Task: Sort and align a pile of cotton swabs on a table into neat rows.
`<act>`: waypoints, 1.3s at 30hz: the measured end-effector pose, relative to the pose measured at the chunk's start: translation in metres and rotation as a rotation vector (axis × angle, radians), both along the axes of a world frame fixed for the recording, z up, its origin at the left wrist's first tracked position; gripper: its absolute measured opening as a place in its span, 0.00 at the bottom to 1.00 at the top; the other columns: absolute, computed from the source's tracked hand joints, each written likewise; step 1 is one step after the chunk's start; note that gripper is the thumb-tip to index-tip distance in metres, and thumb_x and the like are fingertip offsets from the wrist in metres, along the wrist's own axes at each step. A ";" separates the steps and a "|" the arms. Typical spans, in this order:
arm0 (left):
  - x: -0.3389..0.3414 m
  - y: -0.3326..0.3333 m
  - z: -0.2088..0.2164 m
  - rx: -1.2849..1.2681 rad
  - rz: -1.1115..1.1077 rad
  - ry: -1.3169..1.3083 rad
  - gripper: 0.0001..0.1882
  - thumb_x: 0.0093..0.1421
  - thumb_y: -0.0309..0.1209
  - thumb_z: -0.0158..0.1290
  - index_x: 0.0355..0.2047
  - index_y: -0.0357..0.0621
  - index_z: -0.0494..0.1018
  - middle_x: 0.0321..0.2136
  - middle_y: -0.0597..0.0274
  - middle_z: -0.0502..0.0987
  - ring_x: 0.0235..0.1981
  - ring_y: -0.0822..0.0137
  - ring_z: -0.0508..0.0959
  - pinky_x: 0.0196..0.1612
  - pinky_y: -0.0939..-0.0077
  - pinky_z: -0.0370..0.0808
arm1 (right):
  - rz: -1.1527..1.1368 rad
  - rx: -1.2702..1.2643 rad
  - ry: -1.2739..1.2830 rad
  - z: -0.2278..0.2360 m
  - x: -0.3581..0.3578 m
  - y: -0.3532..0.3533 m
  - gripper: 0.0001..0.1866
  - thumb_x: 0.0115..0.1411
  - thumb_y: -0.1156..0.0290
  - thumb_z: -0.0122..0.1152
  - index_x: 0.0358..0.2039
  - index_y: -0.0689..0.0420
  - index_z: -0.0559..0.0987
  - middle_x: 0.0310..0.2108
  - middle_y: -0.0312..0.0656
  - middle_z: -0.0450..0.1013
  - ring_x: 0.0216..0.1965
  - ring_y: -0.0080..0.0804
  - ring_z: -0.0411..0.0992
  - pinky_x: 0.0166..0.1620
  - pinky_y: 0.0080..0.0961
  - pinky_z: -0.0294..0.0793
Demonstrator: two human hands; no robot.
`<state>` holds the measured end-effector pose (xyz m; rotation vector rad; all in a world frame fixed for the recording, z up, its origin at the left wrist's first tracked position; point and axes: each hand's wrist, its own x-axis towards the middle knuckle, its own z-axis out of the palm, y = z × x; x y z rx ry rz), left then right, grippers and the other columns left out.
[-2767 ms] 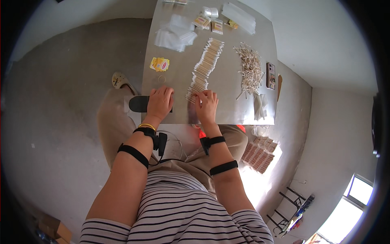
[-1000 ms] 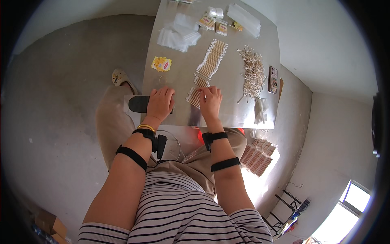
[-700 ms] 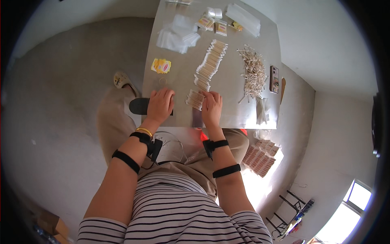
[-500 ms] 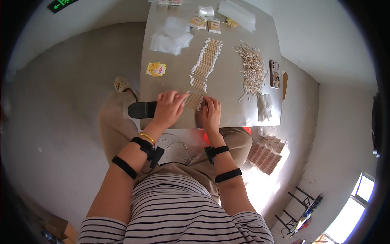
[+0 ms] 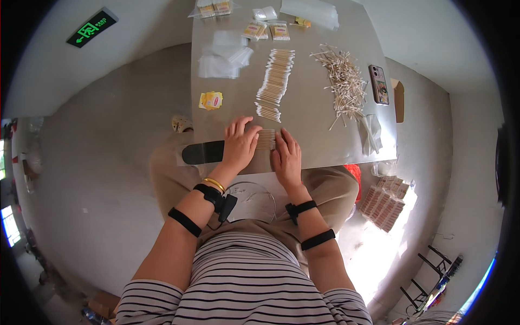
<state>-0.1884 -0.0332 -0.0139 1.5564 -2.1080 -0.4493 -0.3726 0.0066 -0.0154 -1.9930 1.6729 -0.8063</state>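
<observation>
A short row of cotton swabs (image 5: 266, 140) lies side by side near the table's front edge, between my two hands. At its left end is my left hand (image 5: 238, 143), fingers bent and apart, the fingertips close to the swab tips. My right hand (image 5: 288, 160) rests at the other end, fingers stretched out along the tips. Neither hand is closed round anything. Just beyond lies a small group of swabs (image 5: 268, 112), and past it a long, neat row of swabs (image 5: 277, 76) runs toward the far side.
On the right are a loose heap of swabs (image 5: 346, 84), a phone (image 5: 379, 85) and a crumpled clear bag (image 5: 370, 135). Yellow cards (image 5: 210, 100), clear bags (image 5: 225, 60) and a black strip (image 5: 203, 153) lie left. Filled swab packs (image 5: 279, 31) sit at the back.
The short row of swabs now lies straighter, where it slanted before. Both hands stay at its ends, the right one's fingers now stretched further. The whole view has shifted a little.
</observation>
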 end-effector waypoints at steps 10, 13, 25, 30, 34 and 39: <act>0.022 0.032 -0.020 0.055 -0.035 -0.348 0.46 0.70 0.59 0.39 0.74 0.34 0.46 0.75 0.48 0.46 0.77 0.50 0.43 0.75 0.42 0.37 | 0.146 0.059 0.226 -0.006 0.009 -0.005 0.40 0.65 0.57 0.58 0.74 0.54 0.56 0.74 0.48 0.52 0.75 0.47 0.48 0.75 0.49 0.44; 0.011 0.030 -0.022 0.081 -0.027 -0.375 0.51 0.68 0.65 0.35 0.74 0.33 0.44 0.76 0.46 0.42 0.77 0.51 0.40 0.75 0.42 0.34 | 0.134 0.080 0.284 -0.011 0.013 -0.003 0.42 0.65 0.55 0.58 0.74 0.56 0.54 0.75 0.49 0.49 0.76 0.47 0.46 0.75 0.50 0.42; 0.005 0.029 -0.027 0.080 -0.034 -0.283 0.52 0.67 0.65 0.37 0.73 0.30 0.43 0.75 0.43 0.42 0.77 0.49 0.40 0.75 0.42 0.33 | 0.151 0.110 0.496 -0.024 0.031 0.000 0.45 0.68 0.47 0.49 0.75 0.60 0.47 0.76 0.59 0.39 0.78 0.53 0.37 0.75 0.58 0.35; 0.009 0.027 -0.027 0.076 -0.036 -0.225 0.49 0.69 0.59 0.40 0.74 0.32 0.41 0.76 0.44 0.42 0.77 0.49 0.40 0.74 0.39 0.32 | 0.140 0.094 0.436 -0.023 0.032 -0.001 0.45 0.68 0.46 0.48 0.75 0.59 0.48 0.76 0.57 0.39 0.78 0.51 0.37 0.75 0.58 0.36; 0.009 0.028 -0.021 0.076 -0.078 -0.209 0.44 0.70 0.54 0.43 0.75 0.38 0.44 0.76 0.47 0.43 0.77 0.51 0.42 0.73 0.37 0.32 | 0.120 0.077 0.442 -0.021 0.031 -0.002 0.45 0.67 0.45 0.48 0.75 0.59 0.48 0.77 0.56 0.39 0.78 0.50 0.37 0.75 0.57 0.36; 0.009 0.031 -0.019 0.089 -0.104 -0.276 0.41 0.71 0.56 0.40 0.75 0.45 0.49 0.76 0.54 0.47 0.77 0.56 0.45 0.74 0.38 0.33 | 0.126 0.098 0.460 -0.018 0.033 -0.003 0.45 0.66 0.46 0.51 0.75 0.57 0.51 0.77 0.55 0.40 0.78 0.49 0.37 0.75 0.56 0.36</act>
